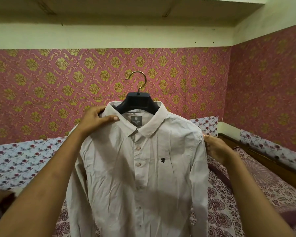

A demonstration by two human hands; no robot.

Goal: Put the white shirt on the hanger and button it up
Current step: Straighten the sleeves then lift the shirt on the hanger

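Note:
The white shirt (pixel 143 168) hangs in front of me on a dark hanger (pixel 137 103) with a brass hook. Its front placket is closed with several buttons fastened, and a small dark logo sits on the chest. My left hand (pixel 96 119) grips the shirt's left shoulder beside the collar, thumb on top of the fabric. At the edge of the shirt's right shoulder, my right hand (pixel 215 147) pinches the sleeve seam. The hanger's arms are hidden inside the shirt.
A bed (pixel 246 194) with a maroon patterned sheet lies below and to the right, with a wooden frame (pixel 263 158) along the wall. Pink and gold wallpaper (pixel 58 82) covers the wall behind. A shelf (pixel 126 7) runs overhead.

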